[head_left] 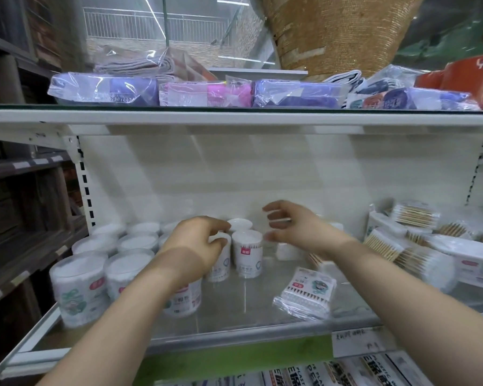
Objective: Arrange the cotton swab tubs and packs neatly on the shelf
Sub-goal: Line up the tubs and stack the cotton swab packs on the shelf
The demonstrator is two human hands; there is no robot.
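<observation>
Several round cotton swab tubs [78, 291] stand in rows on the left of the glass shelf [234, 327]. My left hand [198, 243] grips a small tall tub [219, 263] near the middle. A matching small tub [247, 253] stands right beside it, with another white tub [239, 224] behind. My right hand [293, 227] hovers just right of these tubs, fingers loosely spread and holding nothing. A flat swab pack [304, 295] lies tilted on the shelf below my right forearm.
Packs of wooden-stick swabs [410, 240] are piled at the right end of the shelf. The upper shelf [234, 115] carries bagged cloths close above. A dark wooden rack [25, 190] stands at the left. Boxed goods lie below the front rail.
</observation>
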